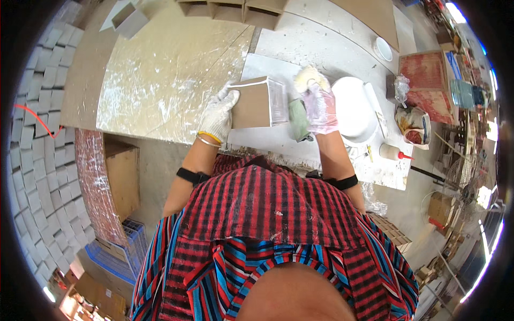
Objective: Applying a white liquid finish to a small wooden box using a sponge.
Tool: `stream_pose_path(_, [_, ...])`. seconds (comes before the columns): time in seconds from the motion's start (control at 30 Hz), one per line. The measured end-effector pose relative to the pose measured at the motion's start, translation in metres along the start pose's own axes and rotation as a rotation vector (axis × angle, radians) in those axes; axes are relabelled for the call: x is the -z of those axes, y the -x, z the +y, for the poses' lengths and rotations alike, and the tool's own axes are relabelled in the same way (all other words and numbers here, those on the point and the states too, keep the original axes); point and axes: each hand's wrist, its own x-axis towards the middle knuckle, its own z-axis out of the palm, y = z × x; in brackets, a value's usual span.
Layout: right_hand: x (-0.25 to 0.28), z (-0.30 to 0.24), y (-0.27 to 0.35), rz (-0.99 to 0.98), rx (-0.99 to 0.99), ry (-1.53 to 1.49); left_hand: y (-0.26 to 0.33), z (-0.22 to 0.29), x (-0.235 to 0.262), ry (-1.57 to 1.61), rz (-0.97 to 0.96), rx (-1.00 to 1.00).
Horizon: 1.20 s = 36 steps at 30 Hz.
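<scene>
My left hand (215, 115), in a white knit glove with a yellow cuff, grips the left side of a small brown box (249, 108). The box's right end and edges look white and wet. Just right of it, my right hand (321, 111), in a pink-stained glove, closes on a cream-coloured sponge (308, 78), apart from the box. A crumpled green cloth (299, 120) lies between the box and my right hand. Beside that hand stands a round white dish (350, 96), with a white stick-like tool (376, 101) along its right side.
At the table's right lie a white bottle with a red nozzle (393, 152) and a white cup (382, 48). A red-brown crate (425, 75) stands beyond. Brown compartment boxes (230, 12) sit at the far edge. Many white boxes (48, 160) are stacked at the left.
</scene>
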Motion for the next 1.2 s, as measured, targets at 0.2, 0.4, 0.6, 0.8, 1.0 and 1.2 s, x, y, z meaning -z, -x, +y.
stream_pose_path(0.2, [0.053, -0.009, -0.007, 0.220, 0.082, 1.275, 0.023, 0.051, -0.045, -0.544, -0.072, -0.194])
stream_pose_path(0.4, [0.103, 0.033, -0.028, -0.205, 0.160, 2.148, 0.014, 0.040, -0.047, -0.988, -0.083, -0.369])
stream_pose_path(0.6, [0.035, -0.011, 0.012, -0.137, -0.070, 1.937, 0.015, 0.043, -0.046, -0.867, -0.030, -0.283])
stream_pose_path(0.8, [0.063, 0.034, 0.063, 0.020, -0.121, 1.803, 0.031, 0.054, -0.086, -1.432, -0.056, -0.500])
stream_pose_path(1.0, [0.084, 0.032, 0.060, -0.100, -0.171, 1.684, 0.025, 0.009, -0.088, -1.911, -0.471, -0.540])
stream_pose_path(1.2, [0.098, -0.011, 0.076, 0.018, -0.568, 0.532, 0.051, 0.008, -0.072, -1.886, -0.370, -0.700])
